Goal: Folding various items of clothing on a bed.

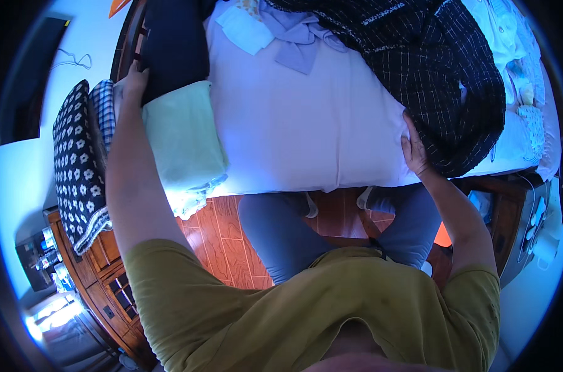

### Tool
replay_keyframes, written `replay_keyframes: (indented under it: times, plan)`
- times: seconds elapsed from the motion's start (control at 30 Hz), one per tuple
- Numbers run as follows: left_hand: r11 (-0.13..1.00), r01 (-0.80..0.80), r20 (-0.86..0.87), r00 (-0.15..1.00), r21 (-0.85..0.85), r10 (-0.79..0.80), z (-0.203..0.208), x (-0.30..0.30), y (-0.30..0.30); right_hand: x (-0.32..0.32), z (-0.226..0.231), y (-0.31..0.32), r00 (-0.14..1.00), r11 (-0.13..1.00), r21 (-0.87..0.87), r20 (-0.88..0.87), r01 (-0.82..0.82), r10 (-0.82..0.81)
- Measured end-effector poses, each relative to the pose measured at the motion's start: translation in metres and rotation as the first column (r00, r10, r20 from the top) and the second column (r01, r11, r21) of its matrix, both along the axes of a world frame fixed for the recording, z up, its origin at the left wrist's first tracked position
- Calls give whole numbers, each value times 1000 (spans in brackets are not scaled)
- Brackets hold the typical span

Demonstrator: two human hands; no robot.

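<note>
My left hand [134, 84] is at the left edge of a dark folded cloth [176, 53], its fingers stretched along the side and partly hidden. The dark cloth lies at the bed's left, next to a folded pale green cloth [185, 133]. My right hand [416, 149] lies against the near left edge of a large black cloth with a thin white grid [446, 74]. Its thumb is apart from the fingers, and some fingertips go out of sight along the cloth. Between my hands stretches the bed's pale lilac sheet [306, 124].
Lilac cloth [297, 46] and a small white cloth [244, 30] lie at the far side. Light-coloured clothes [520, 80] cover the right end. Left stand a black flowered cushion [78, 167] and a wooden cabinet [89, 266]. A dark wooden cabinet [511, 214] is at the right.
</note>
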State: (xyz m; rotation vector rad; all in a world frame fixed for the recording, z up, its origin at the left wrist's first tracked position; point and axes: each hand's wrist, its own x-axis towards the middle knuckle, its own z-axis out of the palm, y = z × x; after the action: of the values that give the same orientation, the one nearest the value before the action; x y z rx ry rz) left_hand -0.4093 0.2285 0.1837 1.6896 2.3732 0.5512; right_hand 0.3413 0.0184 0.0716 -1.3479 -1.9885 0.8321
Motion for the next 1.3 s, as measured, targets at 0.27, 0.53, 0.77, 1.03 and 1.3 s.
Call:
replay_keyframes:
  times: [0.27,0.53,0.77,1.03,1.3]
  plan:
    - [897,96,-371,925,431,79,33,146,-9,23,2,-7,992,996,82,112,47,-56]
    - [923,372,-21,927,-94,-376,18,219,-32,13,-16,-6,988,990,88,95,111,-119]
    - [508,852,201,479,131,-855,15,483,-103,19,-17,-9,963,980,132,205,152,-177]
    - [506,800,-244,587,322,-772,-6,645,-116,17,-4,-11,899,944,283,347,171,-267]
    - [746,666,33,746,-16,-665,-35,633,-122,19,-22,-11,922,909,355,231,217,-310]
